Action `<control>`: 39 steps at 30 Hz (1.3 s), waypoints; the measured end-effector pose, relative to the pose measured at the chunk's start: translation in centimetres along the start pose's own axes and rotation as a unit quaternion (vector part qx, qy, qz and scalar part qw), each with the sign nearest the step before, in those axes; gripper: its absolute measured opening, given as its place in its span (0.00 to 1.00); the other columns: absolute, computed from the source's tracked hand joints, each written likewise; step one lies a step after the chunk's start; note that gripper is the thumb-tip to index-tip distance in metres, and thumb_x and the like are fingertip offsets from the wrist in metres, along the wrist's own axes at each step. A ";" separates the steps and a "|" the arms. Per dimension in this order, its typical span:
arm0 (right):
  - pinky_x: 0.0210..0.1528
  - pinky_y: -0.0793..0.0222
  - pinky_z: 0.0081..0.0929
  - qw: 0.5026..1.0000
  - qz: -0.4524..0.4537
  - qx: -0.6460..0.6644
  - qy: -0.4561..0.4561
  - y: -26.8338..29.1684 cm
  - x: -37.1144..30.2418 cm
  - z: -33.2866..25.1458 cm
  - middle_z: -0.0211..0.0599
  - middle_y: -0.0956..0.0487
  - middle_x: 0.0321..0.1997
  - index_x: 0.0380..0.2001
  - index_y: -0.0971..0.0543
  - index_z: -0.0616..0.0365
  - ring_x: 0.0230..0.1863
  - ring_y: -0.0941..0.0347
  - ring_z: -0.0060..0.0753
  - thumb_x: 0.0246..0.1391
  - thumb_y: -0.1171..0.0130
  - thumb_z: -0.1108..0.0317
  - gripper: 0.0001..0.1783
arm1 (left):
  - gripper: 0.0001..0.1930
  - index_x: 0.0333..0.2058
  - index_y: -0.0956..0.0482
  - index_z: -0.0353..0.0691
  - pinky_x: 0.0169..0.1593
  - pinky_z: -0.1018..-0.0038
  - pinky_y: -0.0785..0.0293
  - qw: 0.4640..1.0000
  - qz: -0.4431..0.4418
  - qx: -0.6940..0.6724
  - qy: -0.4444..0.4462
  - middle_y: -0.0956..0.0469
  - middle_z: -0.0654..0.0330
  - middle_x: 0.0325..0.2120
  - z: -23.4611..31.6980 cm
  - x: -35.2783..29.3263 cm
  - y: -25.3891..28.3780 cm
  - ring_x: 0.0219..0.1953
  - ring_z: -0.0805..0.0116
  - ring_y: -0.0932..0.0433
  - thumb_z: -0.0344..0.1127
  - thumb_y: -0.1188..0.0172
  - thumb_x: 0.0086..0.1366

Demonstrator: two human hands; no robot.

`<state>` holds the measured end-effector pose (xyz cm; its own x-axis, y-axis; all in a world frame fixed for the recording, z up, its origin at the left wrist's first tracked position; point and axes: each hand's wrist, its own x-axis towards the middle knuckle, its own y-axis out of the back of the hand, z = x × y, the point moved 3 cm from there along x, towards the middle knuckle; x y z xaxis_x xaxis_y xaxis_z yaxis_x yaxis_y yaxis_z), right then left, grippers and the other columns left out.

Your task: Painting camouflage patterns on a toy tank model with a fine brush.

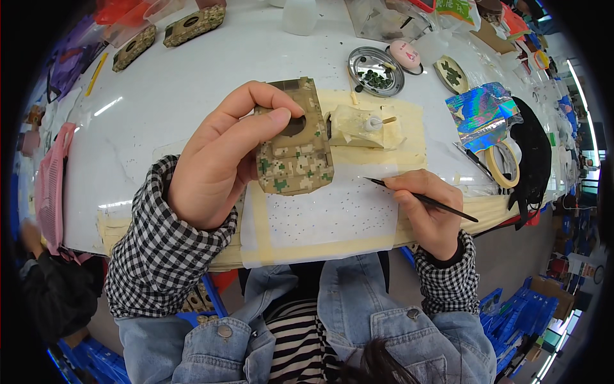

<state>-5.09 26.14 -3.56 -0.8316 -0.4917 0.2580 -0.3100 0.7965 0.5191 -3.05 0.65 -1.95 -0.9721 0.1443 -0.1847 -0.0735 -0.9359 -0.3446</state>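
The left hand (214, 150) is holding a boxy green, brown and tan camouflage shell with a round hole (297, 163), its grip pinching by the hole. The shell is hanging at eleven o'clock from a flat white paper sheet with tiny specks (332, 224). At three o'clock, the right hand (432, 208) is squeezing its grip around a thin black pointed stick (451, 210). The tip is pointing to ten o'clock, near the shell but not touching. A lumpy cream tape-wrapped block (348, 133) is sitting at one o'clock on the shiny white desk (147, 109).
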 end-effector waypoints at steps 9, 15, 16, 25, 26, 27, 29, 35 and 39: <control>0.38 0.30 0.19 0.994 0.008 0.087 -0.064 0.1 -0.1 0.2 0.39 0.19 0.32 0.34 0.20 0.67 0.32 0.24 0.24 0.52 0.41 0.74 0.07 | 0.09 0.41 0.33 0.41 0.43 0.74 0.22 1.000 -0.003 0.000 -0.002 0.24 0.46 0.42 -0.1 -0.1 0.1 0.41 0.66 0.21 0.37 0.55 0.67; 0.43 0.26 0.25 0.958 0.045 0.240 -0.148 0.8 -0.2 0.6 0.44 0.20 0.34 0.36 0.23 0.70 0.38 0.22 0.32 0.59 0.47 0.69 0.11 | 0.09 0.42 0.34 0.41 0.44 0.73 0.23 1.000 -0.010 -0.011 0.006 0.25 0.46 0.43 0.0 -0.1 0.0 0.42 0.67 0.22 0.36 0.56 0.67; 0.43 0.26 0.26 0.944 0.054 0.282 -0.163 1.0 -0.2 0.7 0.45 0.20 0.35 0.36 0.24 0.71 0.38 0.22 0.33 0.60 0.48 0.69 0.12 | 0.09 0.42 0.34 0.40 0.44 0.73 0.23 1.000 -0.009 -0.017 0.008 0.25 0.46 0.43 0.0 -0.2 -0.1 0.42 0.67 0.22 0.36 0.56 0.67; 0.42 0.25 0.26 0.867 0.010 0.469 -0.169 2.0 2.2 -1.4 0.43 0.20 0.35 0.42 0.27 0.68 0.37 0.22 0.31 0.64 0.56 0.57 0.20 | 0.10 0.42 0.31 0.38 0.46 0.71 0.24 0.999 -0.030 -0.033 0.017 0.26 0.49 0.45 0.4 -0.6 -0.5 0.43 0.68 0.23 0.35 0.56 0.68; 0.42 0.25 0.26 0.862 0.005 0.479 -0.169 1.9 2.5 -1.5 0.43 0.20 0.35 0.42 0.27 0.67 0.37 0.22 0.30 0.65 0.56 0.57 0.21 | 0.10 0.42 0.31 0.38 0.47 0.71 0.24 0.999 -0.033 -0.029 0.023 0.26 0.49 0.45 0.5 -0.6 -0.6 0.43 0.68 0.23 0.35 0.56 0.68; 0.42 0.25 0.26 0.856 0.001 0.488 -0.170 1.7 2.7 -1.7 0.42 0.20 0.35 0.42 0.27 0.67 0.36 0.22 0.30 0.65 0.56 0.57 0.21 | 0.10 0.42 0.31 0.37 0.47 0.71 0.25 0.999 -0.036 -0.024 0.029 0.26 0.49 0.45 0.6 -0.7 -0.7 0.43 0.68 0.23 0.35 0.55 0.68; 0.41 0.25 0.25 0.848 -0.011 0.501 -0.170 1.4 3.2 -1.9 0.41 0.20 0.34 0.43 0.27 0.67 0.36 0.22 0.29 0.65 0.56 0.56 0.21 | 0.09 0.41 0.29 0.38 0.44 0.75 0.25 0.998 -0.044 -0.028 0.028 0.25 0.56 0.41 0.4 -0.7 -0.6 0.40 0.73 0.24 0.36 0.53 0.68; 0.41 0.25 0.25 0.845 -0.039 0.504 -0.173 0.5 3.9 -2.5 0.41 0.20 0.34 0.43 0.27 0.66 0.36 0.22 0.28 0.65 0.57 0.56 0.21 | 0.09 0.39 0.27 0.38 0.40 0.79 0.25 0.998 -0.054 -0.027 0.034 0.26 0.66 0.33 0.4 -1.1 -0.9 0.36 0.80 0.26 0.36 0.51 0.68; 0.41 0.25 0.25 0.853 -0.045 0.491 -0.172 0.2 4.2 -2.7 0.41 0.20 0.34 0.43 0.27 0.66 0.36 0.22 0.28 0.65 0.56 0.56 0.21 | 0.09 0.39 0.27 0.39 0.40 0.80 0.26 0.998 -0.055 -0.023 0.019 0.26 0.66 0.33 0.5 -1.1 -0.9 0.36 0.81 0.27 0.37 0.51 0.68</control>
<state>-7.35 23.32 -0.13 -0.8182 -0.5679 -0.0894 -0.4749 0.7554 -0.4514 -2.01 1.19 -1.00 -0.9499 0.2575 -0.1772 -0.1676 -0.8981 -0.4066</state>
